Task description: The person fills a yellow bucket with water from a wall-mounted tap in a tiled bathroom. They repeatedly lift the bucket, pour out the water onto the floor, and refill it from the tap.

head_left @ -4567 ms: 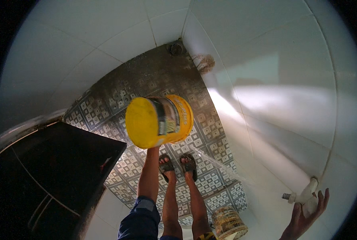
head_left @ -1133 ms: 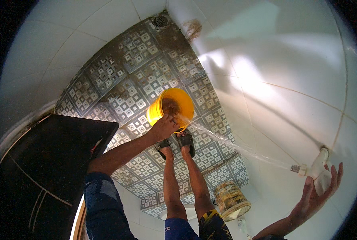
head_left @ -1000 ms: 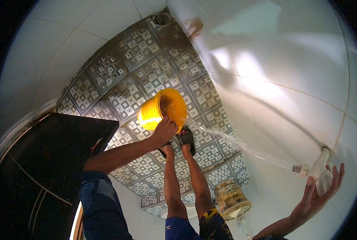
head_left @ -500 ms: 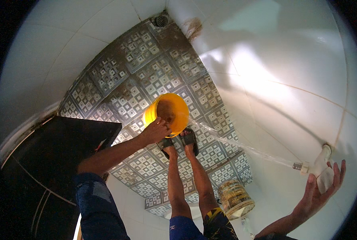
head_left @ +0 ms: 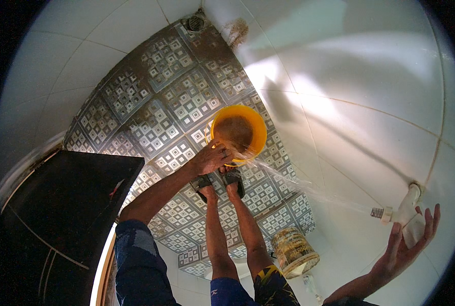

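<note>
My left hand is closed at the near rim of a yellow bucket, which it holds tilted above the patterned floor. Brownish, stirred-up water shows inside. From a pale wall tap at the right, a thin jet of water shoots leftward to the bucket's near rim, with spray there. My right hand is at this tap, thumb and fingers stretched out on either side of its handle, not wrapped round it.
My sandalled feet stand just below the bucket. A stained bucket stands near the right wall. A dark door fills the left side. The tiled floor has brown dirt toward a round drain in the far corner.
My left hand has moved the yellow bucket right and slightly away, and its opening now shows more of the brown water. The jet now meets its near rim. My right hand stays at the tap.
</note>
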A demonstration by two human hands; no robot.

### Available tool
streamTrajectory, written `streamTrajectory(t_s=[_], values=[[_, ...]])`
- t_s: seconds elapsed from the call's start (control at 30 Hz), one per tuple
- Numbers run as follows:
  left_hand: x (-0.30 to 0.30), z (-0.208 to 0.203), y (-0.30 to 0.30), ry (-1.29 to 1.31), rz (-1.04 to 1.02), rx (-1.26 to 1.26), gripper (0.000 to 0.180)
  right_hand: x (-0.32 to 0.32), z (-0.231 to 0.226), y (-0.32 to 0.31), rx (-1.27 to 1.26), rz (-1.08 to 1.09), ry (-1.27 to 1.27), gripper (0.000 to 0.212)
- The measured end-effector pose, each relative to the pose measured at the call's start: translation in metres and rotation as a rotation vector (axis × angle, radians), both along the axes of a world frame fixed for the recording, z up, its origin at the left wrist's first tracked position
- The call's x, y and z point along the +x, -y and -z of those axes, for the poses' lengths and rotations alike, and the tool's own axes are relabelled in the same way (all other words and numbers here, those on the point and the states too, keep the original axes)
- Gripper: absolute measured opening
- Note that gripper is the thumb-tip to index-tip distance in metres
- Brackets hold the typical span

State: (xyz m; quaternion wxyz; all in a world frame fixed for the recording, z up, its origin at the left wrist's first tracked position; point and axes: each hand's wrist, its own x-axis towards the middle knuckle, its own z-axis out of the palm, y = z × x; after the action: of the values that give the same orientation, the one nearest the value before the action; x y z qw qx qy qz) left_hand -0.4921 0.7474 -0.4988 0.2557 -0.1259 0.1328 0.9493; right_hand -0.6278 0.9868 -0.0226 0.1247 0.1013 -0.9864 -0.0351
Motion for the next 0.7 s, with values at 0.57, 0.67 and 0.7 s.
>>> streamTrajectory(t_s=[0.57, 0.67, 0.7], values=[[0.020, -0.039, 0.030, -1.412, 0.373, -1.913, 0.047, -0.001, 0.002, 0.002, -0.154, 0.032, 0.043, 0.049], [0.027, -0.041, 0.032, -1.354, 0.524, -1.916, 0.047, 0.000, 0.002, 0.001, -0.125, 0.042, 0.040, 0.048], [0.026, -0.041, 0.032, -1.325, 0.618, -1.925, 0.047, 0.000, 0.001, 0.001, -0.095, 0.049, 0.038, 0.049]])
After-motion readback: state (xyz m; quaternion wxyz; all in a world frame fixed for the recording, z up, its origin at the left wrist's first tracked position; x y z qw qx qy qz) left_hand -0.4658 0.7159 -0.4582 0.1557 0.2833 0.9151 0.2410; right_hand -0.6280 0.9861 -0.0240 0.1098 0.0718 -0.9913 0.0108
